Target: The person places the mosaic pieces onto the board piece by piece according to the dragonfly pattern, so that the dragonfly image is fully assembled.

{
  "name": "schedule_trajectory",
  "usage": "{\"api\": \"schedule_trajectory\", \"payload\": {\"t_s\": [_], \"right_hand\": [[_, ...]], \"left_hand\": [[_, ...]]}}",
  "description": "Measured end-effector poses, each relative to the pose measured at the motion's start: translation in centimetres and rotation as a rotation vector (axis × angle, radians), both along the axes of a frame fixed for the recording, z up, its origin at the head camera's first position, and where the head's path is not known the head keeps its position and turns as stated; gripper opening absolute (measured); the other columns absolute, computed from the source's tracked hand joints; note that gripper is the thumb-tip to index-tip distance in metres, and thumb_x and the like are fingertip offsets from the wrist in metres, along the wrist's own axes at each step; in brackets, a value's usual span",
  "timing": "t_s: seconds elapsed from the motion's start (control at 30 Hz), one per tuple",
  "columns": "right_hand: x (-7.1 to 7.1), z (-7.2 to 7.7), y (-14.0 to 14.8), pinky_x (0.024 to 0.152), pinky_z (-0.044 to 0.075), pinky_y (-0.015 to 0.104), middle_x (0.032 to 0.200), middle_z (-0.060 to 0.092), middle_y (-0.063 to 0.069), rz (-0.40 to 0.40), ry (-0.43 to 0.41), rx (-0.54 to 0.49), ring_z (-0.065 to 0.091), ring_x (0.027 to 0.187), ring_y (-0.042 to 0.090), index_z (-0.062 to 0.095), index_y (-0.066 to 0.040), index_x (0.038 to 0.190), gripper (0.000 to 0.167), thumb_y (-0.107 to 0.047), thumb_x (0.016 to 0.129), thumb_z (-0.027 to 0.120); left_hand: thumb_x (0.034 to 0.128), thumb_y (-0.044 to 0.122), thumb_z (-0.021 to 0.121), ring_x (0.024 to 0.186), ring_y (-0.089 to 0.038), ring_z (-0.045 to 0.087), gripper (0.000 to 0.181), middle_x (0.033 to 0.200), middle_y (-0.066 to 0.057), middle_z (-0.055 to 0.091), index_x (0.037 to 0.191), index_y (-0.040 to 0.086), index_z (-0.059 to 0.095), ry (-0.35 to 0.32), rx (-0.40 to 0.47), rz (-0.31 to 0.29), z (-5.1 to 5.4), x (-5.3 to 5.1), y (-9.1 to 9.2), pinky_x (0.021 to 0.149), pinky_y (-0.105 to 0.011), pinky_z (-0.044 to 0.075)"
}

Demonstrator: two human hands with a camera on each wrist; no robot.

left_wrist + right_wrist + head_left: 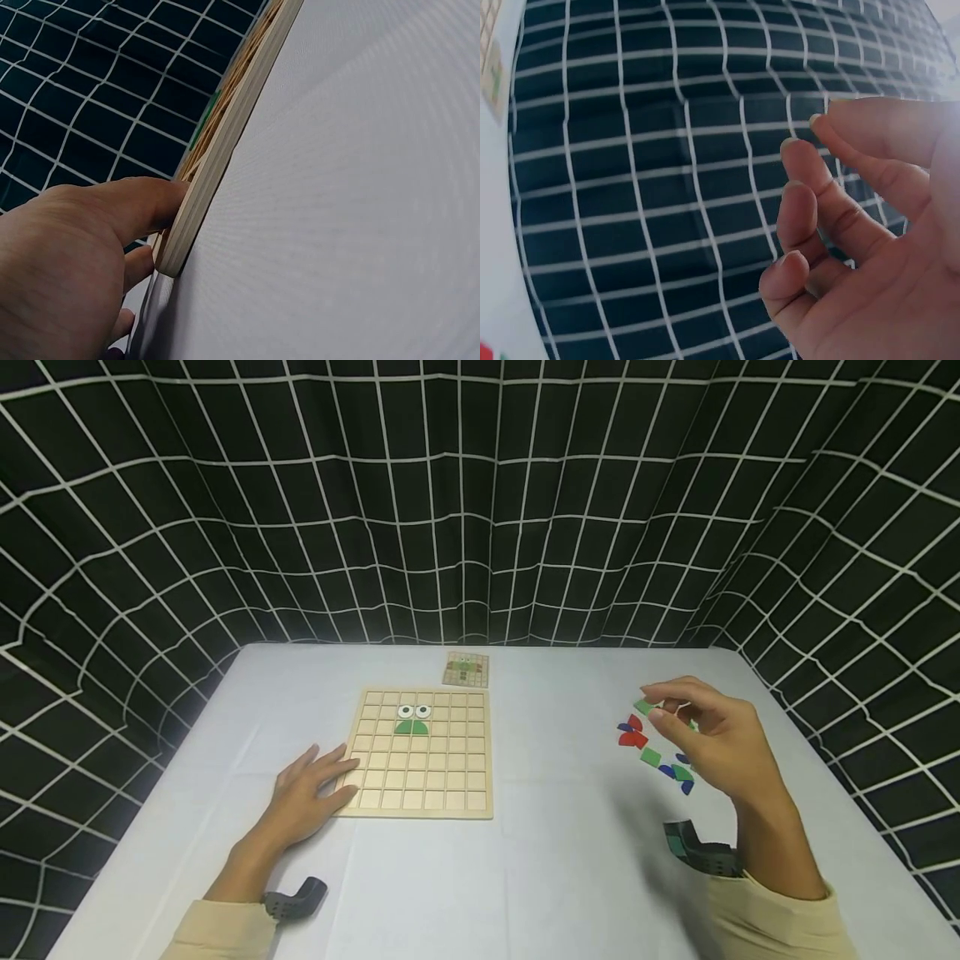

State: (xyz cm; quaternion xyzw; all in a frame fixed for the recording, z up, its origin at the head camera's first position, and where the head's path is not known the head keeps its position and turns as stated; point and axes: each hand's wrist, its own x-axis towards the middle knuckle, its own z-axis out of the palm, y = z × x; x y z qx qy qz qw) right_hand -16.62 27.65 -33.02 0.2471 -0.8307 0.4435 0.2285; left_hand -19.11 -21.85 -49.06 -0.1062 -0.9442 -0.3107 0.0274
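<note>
Board [428,760]: square, pale, wood-like, gridded; centre-left of the head view, flat on the white counter [555,860]. Bears two eye pieces [406,712] and, directly below, two green quarter pieces [403,727]. Probably stiff, fairly light, apt to slide on the cloth; best steadied at its rim.

Left hand [306,793]: fingers spread, resting over the board's left edge, thumb on the rim in the left wrist view.

Loose pieces, right of the head view: red pieces [632,739], a green square [650,757], blue pieces [667,771]; some touch or overlap. They look thin, rigid, light, possibly slick; likely easiest taken by opposite edges.

Right hand [712,735]: raised above the loose pieces, hiding some; thumb and forefinger tips near each other, other fingers loosely bent, no piece visible between them in the right wrist view.

Card [465,670]: small, patterned, just beyond the board's upper right edge.

Room: a broad stretch of white cloth separates board from loose pieces, seemingly ample for a low crossing. Gridded curtain [420,585] bounds the counter's far edge.
</note>
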Motion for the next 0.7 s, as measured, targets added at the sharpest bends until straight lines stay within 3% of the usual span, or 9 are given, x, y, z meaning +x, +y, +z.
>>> {"api": "schedule_trajectory", "payload": {"t_s": [0.17,0.33,0.5,0.7], "right_hand": [[0.0,-1.0,1.9,0.065,0.042,0.02,0.093,0.064,0.01,-0.042,-0.005,0.012,0.05,0.086,0.017,0.069,0.004,0.111,0.034,0.018,0.08,0.065],[-0.5,-2.5,4.0,0.064,0.043,0.018,0.095,0.064,0.003,-0.132,-0.031,0.022,0.05,0.086,0.015,0.069,0.004,0.111,0.033,0.018,0.081,0.066],[-0.9,-3.8,5.6,0.065,0.044,0.016,0.097,0.064,0.007,-0.209,-0.105,0.008,0.049,0.087,0.015,0.068,0.004,0.111,0.028,0.013,0.085,0.065],[-0.9,-5.2,6.7,0.066,0.044,0.014,0.099,0.063,0.003,-0.31,-0.226,0.054,0.047,0.089,0.013,0.069,-0.001,0.115,0.024,-0.005,0.092,0.065]], "left_hand": [[0.0893,0.029,0.069,0.14,-0.043,0.015,0.043,0.148,-0.012,0.04,0.128,0.013,0.062,0.0,0.001,-0.003,0.0,0.1,0.1,0.109,-0.064,0.005],[0.0893,0.029,0.069,0.14,-0.043,0.015,0.043,0.149,-0.013,0.04,0.128,0.012,0.062,0.001,0.003,-0.007,0.1,0.1,0.1,0.108,-0.064,0.005],[0.0891,0.029,0.069,0.14,-0.043,0.015,0.043,0.148,-0.013,0.04,0.128,0.013,0.062,0.005,0.004,-0.009,0.1,0.1,0.0,0.108,-0.064,0.005],[0.0891,0.03,0.068,0.141,-0.042,0.015,0.043,0.149,-0.012,0.04,0.128,0.014,0.063,0.003,0.004,-0.002,0.1,0.2,0.1,0.109,-0.063,0.005]]}}
